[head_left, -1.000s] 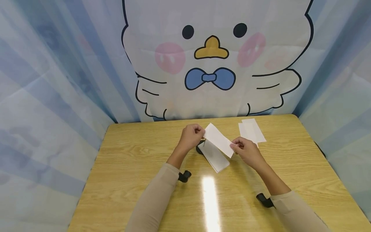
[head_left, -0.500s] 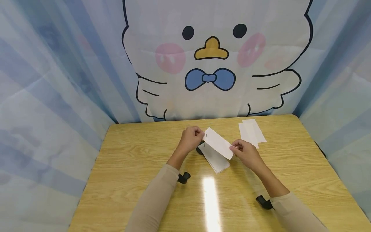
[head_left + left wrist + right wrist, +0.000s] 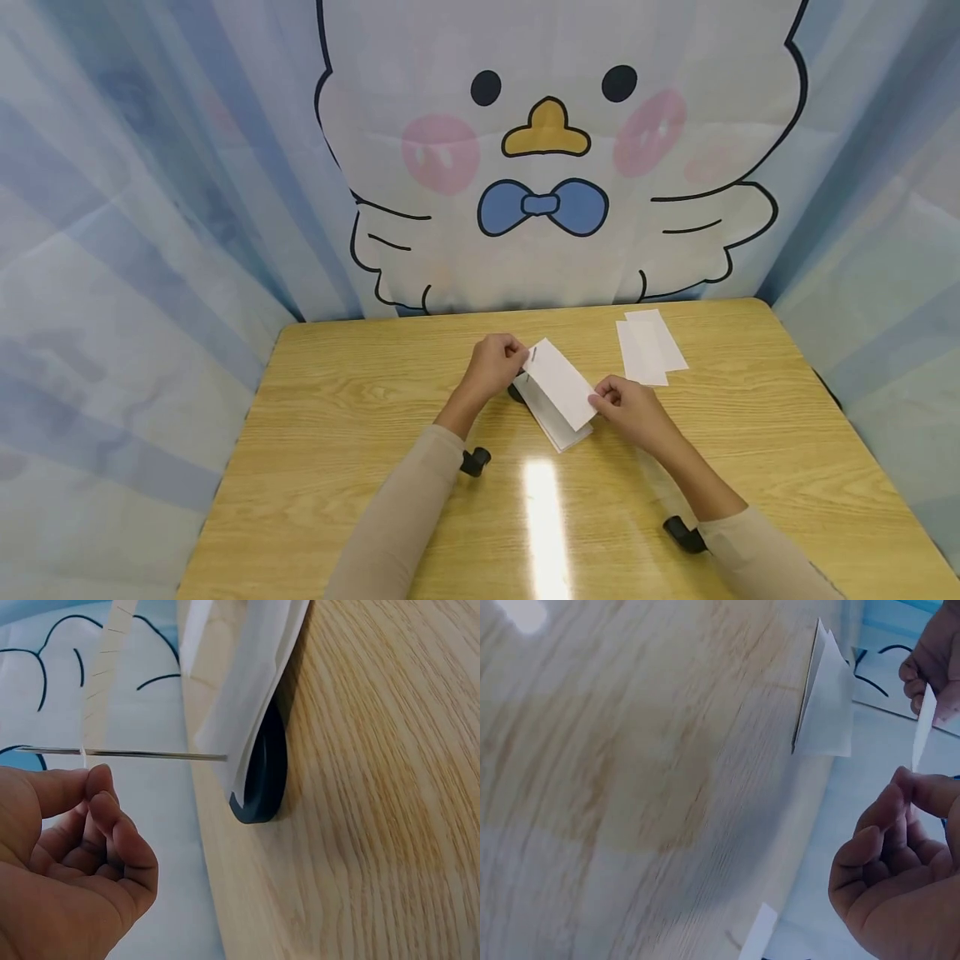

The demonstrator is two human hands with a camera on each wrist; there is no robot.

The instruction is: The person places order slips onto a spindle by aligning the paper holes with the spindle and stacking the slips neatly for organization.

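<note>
A white slip of paper [image 3: 562, 386] is stretched between both hands, pierced near its left end by a thin metal spike [image 3: 157, 755]. My left hand [image 3: 497, 365] pinches the slip's left end right beside the spike, between thumb and index finger. At the other end, my right hand [image 3: 628, 407] pinches the edge of the same slip. The spike rises from a round black base [image 3: 274, 776], which in the head view is mostly hidden by paper. Further white slips [image 3: 244, 712] sit low on the spike, close to the base, their free ends slightly fanned.
Several loose white slips [image 3: 649, 348] overlap at the back right of the wooden table [image 3: 360, 433]. A printed curtain [image 3: 555, 258] hangs directly behind the table's back edge. Black wrist-camera mounts [image 3: 475, 462] stick out by both forearms.
Both hands have come down a little with the slip, the right one most. The slip sits lower, nearer the slips below, and the spike now shows above it.
</note>
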